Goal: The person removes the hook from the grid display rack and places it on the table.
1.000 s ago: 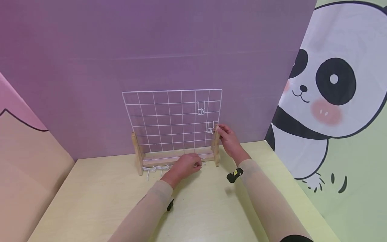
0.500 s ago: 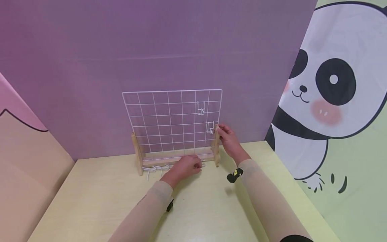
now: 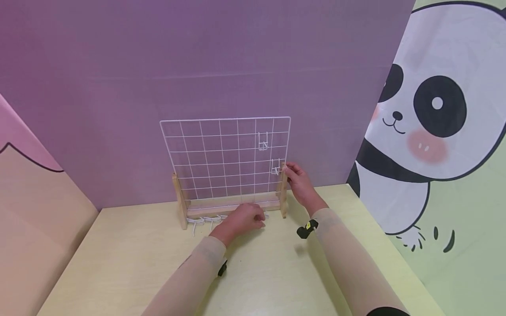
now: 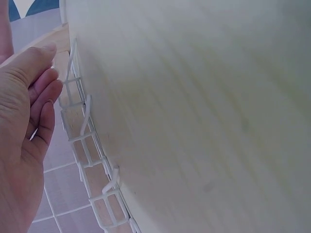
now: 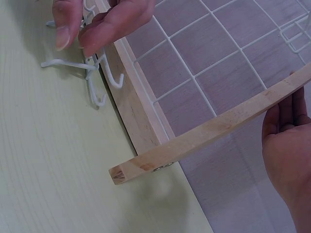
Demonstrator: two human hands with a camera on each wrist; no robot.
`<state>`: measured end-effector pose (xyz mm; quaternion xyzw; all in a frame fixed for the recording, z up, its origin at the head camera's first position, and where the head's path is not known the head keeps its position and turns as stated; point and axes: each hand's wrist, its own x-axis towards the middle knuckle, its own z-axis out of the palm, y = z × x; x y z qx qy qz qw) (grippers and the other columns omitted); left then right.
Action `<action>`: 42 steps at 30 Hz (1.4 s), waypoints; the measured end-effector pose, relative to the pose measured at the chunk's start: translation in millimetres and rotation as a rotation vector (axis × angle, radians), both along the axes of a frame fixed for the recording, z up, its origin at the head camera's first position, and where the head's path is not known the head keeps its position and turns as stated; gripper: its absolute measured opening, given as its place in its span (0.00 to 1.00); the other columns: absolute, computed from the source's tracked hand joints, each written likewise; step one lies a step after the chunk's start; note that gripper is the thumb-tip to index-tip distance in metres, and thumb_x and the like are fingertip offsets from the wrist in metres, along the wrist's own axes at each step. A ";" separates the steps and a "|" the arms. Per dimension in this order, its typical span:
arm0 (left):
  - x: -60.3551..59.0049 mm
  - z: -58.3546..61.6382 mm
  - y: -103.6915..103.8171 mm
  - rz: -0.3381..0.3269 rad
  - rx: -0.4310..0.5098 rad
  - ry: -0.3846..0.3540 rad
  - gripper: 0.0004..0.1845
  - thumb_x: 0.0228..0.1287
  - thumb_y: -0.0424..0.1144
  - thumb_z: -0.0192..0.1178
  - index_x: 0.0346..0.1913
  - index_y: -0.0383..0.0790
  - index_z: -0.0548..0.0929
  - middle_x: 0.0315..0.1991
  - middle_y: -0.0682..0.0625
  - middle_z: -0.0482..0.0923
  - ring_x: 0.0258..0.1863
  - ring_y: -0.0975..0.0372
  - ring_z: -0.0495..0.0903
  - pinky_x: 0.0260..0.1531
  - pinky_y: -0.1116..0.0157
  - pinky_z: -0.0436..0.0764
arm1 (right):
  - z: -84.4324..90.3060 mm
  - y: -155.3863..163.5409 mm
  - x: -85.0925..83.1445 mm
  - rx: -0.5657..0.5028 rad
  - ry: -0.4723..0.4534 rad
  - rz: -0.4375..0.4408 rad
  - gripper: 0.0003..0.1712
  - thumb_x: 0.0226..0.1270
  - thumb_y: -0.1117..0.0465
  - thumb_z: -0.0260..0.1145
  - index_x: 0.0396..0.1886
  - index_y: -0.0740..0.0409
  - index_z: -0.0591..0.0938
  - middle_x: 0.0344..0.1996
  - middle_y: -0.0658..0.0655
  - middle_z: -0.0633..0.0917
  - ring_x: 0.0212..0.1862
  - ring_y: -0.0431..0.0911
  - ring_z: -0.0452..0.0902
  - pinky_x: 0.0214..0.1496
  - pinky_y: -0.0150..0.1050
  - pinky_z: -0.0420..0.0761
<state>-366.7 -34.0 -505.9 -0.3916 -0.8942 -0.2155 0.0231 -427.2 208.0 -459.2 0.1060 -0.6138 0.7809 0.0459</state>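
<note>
A white wire grid panel (image 3: pixel 221 158) stands upright in a wooden stand (image 3: pixel 179 206) at the back of the table. Two white hooks (image 3: pixel 262 141) (image 3: pixel 275 166) hang on its right side. My right hand (image 3: pixel 298 180) grips the stand's right wooden upright (image 5: pixel 214 128), fingers curled behind it, beside the lower hook. My left hand (image 3: pixel 243 218) rests low in front of the stand's base rail (image 5: pixel 131 107). Its thumb and forefinger (image 5: pixel 85 41) pinch one of several loose white hooks (image 5: pixel 92 73) lying on the table (image 4: pixel 204 121).
The loose hooks (image 3: pixel 201 220) lie in a row along the front of the stand. A purple wall rises right behind the grid. A panda-printed panel (image 3: pixel 427 131) closes the right side and a pink and tan panel (image 3: pixel 35 210) the left.
</note>
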 end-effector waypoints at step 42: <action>-11.0 82.1 -1.5 0.297 0.634 0.170 0.14 0.75 0.35 0.73 0.56 0.34 0.86 0.53 0.41 0.86 0.57 0.47 0.85 0.63 0.47 0.84 | -1.9 1.4 -2.2 -0.001 -0.024 -0.003 0.08 0.88 0.64 0.61 0.58 0.55 0.84 0.46 0.46 0.86 0.55 0.45 0.78 0.63 0.36 0.77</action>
